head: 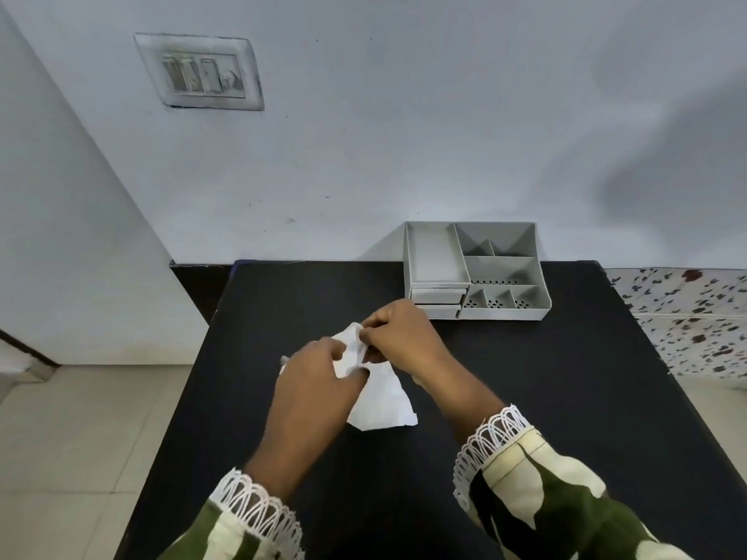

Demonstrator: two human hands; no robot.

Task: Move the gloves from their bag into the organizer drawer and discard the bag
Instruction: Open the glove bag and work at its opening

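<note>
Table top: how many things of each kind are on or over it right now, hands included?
Hands: 2, the left hand and the right hand, both gripping the bag
White bag: 1
Grey organizer: 1
Total: 4, all on or over the black table

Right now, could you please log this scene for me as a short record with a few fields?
surface: black table
bag: white bag, held over the table's middle, its lower end resting on it
left hand: gripping the bag's top
right hand: pinching the bag's top
organizer: grey, at the table's far edge against the wall
drawers: two, at the organizer's front left, both closed
gloves: none visible outside the bag
</note>
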